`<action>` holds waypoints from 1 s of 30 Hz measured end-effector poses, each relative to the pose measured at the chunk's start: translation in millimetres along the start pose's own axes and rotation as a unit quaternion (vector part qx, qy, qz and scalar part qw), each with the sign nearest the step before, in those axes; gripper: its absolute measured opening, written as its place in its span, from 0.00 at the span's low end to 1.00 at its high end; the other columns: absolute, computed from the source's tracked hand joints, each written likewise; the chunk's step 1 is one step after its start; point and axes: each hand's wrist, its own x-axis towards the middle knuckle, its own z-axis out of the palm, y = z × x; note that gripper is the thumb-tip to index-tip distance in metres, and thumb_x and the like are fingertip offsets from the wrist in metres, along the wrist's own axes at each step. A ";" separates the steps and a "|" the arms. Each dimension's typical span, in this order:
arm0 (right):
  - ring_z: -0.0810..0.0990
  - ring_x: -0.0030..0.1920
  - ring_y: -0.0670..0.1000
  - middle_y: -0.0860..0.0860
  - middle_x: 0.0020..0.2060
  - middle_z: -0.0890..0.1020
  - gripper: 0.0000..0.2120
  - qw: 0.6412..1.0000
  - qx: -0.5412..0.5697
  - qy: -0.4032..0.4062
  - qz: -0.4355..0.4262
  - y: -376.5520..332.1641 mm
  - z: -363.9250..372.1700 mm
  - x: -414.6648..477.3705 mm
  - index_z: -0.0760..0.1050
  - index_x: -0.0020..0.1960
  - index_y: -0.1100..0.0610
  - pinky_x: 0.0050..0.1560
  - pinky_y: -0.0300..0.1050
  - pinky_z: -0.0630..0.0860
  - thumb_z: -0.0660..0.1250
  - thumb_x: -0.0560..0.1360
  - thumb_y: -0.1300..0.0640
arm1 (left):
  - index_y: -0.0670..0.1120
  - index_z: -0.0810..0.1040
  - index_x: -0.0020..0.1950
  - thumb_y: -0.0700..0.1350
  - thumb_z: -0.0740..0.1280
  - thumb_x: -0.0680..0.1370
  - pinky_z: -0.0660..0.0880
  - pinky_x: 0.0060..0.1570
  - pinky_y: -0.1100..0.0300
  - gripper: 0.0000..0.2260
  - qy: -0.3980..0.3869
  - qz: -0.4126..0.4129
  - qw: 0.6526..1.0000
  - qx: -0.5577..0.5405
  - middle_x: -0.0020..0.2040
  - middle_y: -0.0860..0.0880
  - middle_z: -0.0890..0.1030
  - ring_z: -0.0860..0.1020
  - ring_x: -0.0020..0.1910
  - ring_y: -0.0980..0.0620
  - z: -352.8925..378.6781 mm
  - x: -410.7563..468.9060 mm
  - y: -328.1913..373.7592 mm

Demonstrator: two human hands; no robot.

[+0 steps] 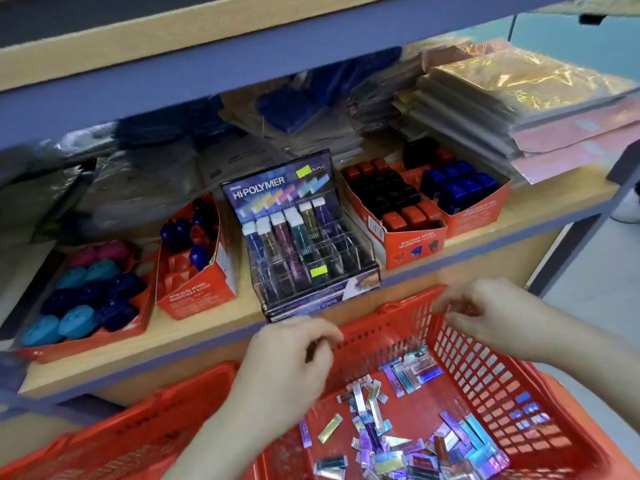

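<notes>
Display [277, 190] approx half stocked: back rows filled, front slots empty. Lots of erasers [408, 445] left in basket [485, 375]. L hand [287, 358] & R hand [491, 313] curled, blurred; can't tell if gripping.

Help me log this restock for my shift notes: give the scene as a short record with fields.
Place: shop shelf with stationery
Display: clear stand labelled HI-POLYMER, back slots filled, front slots empty
Container: red basket below the shelf, holding loose shiny packs
Left hand: at the basket's left wall, fingers curled, grip blurred
Right hand: above the basket's far rim, grip blurred
</notes>
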 end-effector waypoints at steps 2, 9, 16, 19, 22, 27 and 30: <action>0.80 0.44 0.44 0.43 0.43 0.83 0.10 0.998 -0.044 -0.043 0.008 14.5 30.5 -10.0 0.81 0.54 0.47 0.45 0.33 0.70 0.65 0.76 0.56 | 0.55 0.83 0.51 0.43 0.64 0.76 0.71 0.55 0.67 0.10 -0.077 -0.018 0.997 0.022 0.48 0.61 0.82 0.78 0.51 0.63 37.5 -18.0 -18.3; 0.78 0.60 0.55 0.53 0.57 0.81 0.17 0.949 -0.143 -0.279 0.027 66.6 140.4 -28.1 0.75 0.62 0.51 0.54 0.45 0.71 0.62 0.74 0.57 | 0.48 0.78 0.53 0.44 0.62 0.76 0.76 0.51 0.54 0.09 -0.327 -0.139 0.928 0.110 0.54 0.47 0.82 0.79 0.56 0.43 163.7 -61.9 -84.6; 0.77 0.60 0.59 0.59 0.58 0.79 0.18 0.943 -0.077 -0.321 0.037 87.9 250.3 -0.4 0.73 0.64 0.56 0.56 0.47 0.73 0.65 0.76 0.53 | 0.46 0.67 0.72 0.46 0.65 0.76 0.66 0.67 0.52 0.24 -0.432 -0.137 0.879 0.149 0.71 0.41 0.67 0.64 0.71 0.39 254.3 -84.9 -112.5; 0.73 0.65 0.59 0.57 0.65 0.72 0.29 0.945 -0.064 -0.319 0.030 88.7 288.7 4.5 0.66 0.71 0.55 0.63 0.48 0.72 0.70 0.74 0.47 | 0.53 0.51 0.79 0.41 0.71 0.73 0.63 0.71 0.45 0.40 -0.436 -0.121 0.879 0.153 0.79 0.45 0.46 0.49 0.77 0.39 279.1 -79.5 -118.1; 0.66 0.71 0.57 0.53 0.72 0.64 0.43 0.933 -0.106 -0.342 0.023 81.4 311.5 9.9 0.55 0.77 0.52 0.67 0.54 0.70 0.74 0.70 0.45 | 0.57 0.43 0.79 0.36 0.70 0.73 0.58 0.72 0.42 0.46 -0.438 -0.036 0.872 0.216 0.79 0.49 0.36 0.42 0.78 0.42 292.8 -61.5 -119.7; 0.67 0.69 0.57 0.54 0.69 0.66 0.38 0.925 -0.200 -0.322 0.014 75.8 323.8 13.3 0.59 0.74 0.56 0.65 0.60 0.67 0.72 0.71 0.46 | 0.53 0.51 0.79 0.36 0.65 0.77 0.63 0.68 0.43 0.36 -0.459 0.029 0.848 0.264 0.80 0.47 0.42 0.50 0.77 0.41 306.7 -52.7 -127.6; 0.65 0.71 0.57 0.55 0.71 0.66 0.38 0.917 -0.205 -0.343 0.006 77.5 325.7 14.7 0.60 0.74 0.56 0.67 0.61 0.64 0.70 0.72 0.40 | 0.48 0.57 0.77 0.34 0.65 0.76 0.72 0.61 0.46 0.33 -0.452 0.006 0.854 0.257 0.77 0.44 0.50 0.55 0.74 0.39 308.8 -57.5 -131.5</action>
